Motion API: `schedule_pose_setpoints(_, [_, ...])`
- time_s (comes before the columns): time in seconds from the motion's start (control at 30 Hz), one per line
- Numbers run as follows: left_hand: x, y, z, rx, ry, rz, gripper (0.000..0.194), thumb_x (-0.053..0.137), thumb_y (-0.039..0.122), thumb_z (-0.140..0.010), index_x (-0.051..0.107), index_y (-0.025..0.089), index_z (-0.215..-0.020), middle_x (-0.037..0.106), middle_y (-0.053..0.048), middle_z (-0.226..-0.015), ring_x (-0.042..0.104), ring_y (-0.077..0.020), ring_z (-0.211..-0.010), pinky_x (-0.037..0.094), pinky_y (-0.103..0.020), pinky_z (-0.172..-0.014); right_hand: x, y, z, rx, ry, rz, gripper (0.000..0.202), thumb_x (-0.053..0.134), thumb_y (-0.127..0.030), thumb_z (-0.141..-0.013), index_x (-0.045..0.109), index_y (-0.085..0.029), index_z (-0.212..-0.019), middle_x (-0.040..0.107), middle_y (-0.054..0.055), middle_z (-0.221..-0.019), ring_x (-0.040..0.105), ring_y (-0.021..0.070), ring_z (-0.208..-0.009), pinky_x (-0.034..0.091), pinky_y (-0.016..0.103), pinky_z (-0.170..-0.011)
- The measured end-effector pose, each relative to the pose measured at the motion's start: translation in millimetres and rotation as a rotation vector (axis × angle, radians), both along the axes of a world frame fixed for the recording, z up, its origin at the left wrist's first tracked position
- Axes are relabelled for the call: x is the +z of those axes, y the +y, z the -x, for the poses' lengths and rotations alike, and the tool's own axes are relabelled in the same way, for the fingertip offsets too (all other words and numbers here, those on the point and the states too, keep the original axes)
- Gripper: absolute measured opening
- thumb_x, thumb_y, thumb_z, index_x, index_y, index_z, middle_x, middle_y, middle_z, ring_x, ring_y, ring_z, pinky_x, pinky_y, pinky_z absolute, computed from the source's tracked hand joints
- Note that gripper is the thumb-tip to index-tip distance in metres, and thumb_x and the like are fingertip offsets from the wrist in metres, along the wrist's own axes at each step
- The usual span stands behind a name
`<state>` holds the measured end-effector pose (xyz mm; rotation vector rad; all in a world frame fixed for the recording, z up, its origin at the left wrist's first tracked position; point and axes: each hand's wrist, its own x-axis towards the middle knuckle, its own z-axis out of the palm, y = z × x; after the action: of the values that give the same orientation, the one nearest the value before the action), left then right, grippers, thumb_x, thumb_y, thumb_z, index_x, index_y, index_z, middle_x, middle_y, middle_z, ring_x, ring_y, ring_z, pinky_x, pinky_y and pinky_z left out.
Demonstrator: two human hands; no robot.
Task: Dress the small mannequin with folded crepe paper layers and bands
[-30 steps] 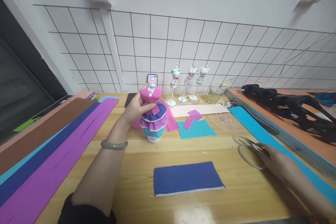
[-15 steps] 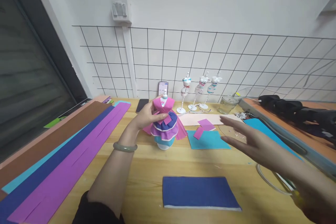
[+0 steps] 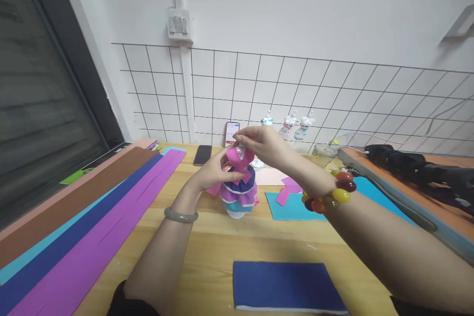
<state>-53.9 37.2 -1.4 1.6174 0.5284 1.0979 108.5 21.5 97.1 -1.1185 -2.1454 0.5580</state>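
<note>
A small dress form stands on the wooden table, dressed in a pink top and a tiered skirt of navy, purple and light blue. My left hand, with a jade bangle at its wrist, grips the form at its left side, thumb across the waist. Above, my right hand reaches over the form's neck and shoulder with its fingers pinched together at the top. What its fingertips hold is too small to make out. A beaded bracelet circles my right wrist.
Long coloured sheets lie at the left. A navy piece is in front; pink scraps lie on a turquoise sheet. Phones, small white dress forms and a glass jar are behind. An orange tray holds black objects.
My right hand has moved left from the open table to the top of the dress form, and its fingers have closed. My left hand still holds the form. The camera view has shifted slightly.
</note>
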Motion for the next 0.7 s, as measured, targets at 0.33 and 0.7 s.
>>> schedule_pose_setpoints(0.33, [-7.7, 4.0, 2.5, -0.083, -0.09, 0.127, 0.084, 0.069, 0.054, -0.071, 0.033, 0.027, -0.142, 0.059, -0.011, -0.126, 0.053, -0.0302, -0.119, 0.044, -0.045, -0.096, -5.9, -4.6, -6.7, 0.0, 0.068, -0.016, 0.027, 0.051, -0.034, -0.088, 0.069, -0.015, -0.082, 0.063, 0.001, -0.063, 0.055, 0.0098, -0.055, 0.04, 0.023, -0.054])
schedule_pose_setpoints(0.7, [-44.0, 36.5, 6.5, 0.479, 0.043, 0.309, 0.054, 0.05, 0.058, -0.082, 0.06, 0.015, -0.114, 0.07, -0.014, -0.1, 0.065, -0.0236, -0.095, 0.05, -0.035, -0.082, -6.7, 5.3, -20.9, -0.063, 0.03, -0.099, 0.028, 0.051, -0.037, -0.087, 0.07, -0.016, -0.087, 0.07, 0.005, -0.077, 0.057, 0.0128, -0.061, 0.042, 0.027, -0.058])
